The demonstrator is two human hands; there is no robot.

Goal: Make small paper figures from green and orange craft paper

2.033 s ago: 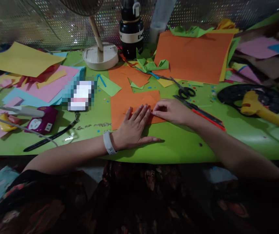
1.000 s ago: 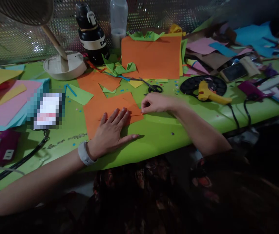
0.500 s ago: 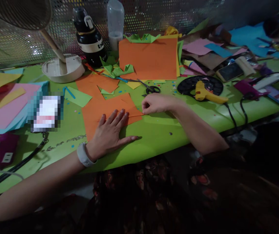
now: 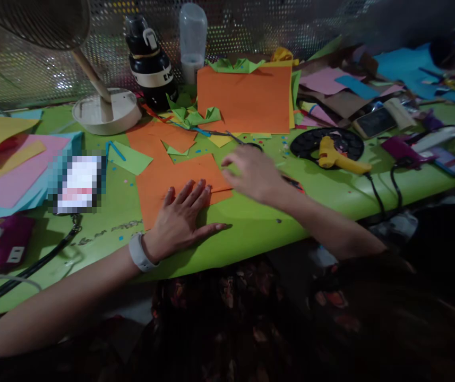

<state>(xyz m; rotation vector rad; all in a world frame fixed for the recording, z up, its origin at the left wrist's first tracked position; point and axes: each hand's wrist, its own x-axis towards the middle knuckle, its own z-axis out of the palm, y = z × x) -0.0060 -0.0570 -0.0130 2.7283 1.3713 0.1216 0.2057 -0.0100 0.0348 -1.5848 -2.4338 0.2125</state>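
My left hand [image 4: 183,215] lies flat with fingers spread on a folded sheet of orange paper [image 4: 195,168], pressing it to the green tabletop. My right hand [image 4: 251,172] hovers by the paper's right corner. Its fingers are loosely curled with a gap between them, and nothing shows in them. Just behind it are black-handled scissors [image 4: 235,138], their handles partly hidden by the hand. More orange paper [image 4: 143,185] lies beneath the folded sheet. A small dark and red item [image 4: 293,184], too unclear to name, shows beside my right wrist.
A yellow glue gun [image 4: 341,159] rests on a round black tray [image 4: 302,146] to the right. A phone [image 4: 78,185] and coloured sheets [image 4: 24,170] lie left. Behind stand a fan base [image 4: 121,114], a black bottle [image 4: 153,74], a clear bottle [image 4: 193,37] and an orange board [image 4: 247,101].
My right hand has opened from a pinch at the paper's right corner and moved up, off the paper and over the scissors' handles. My left hand stays on the paper.
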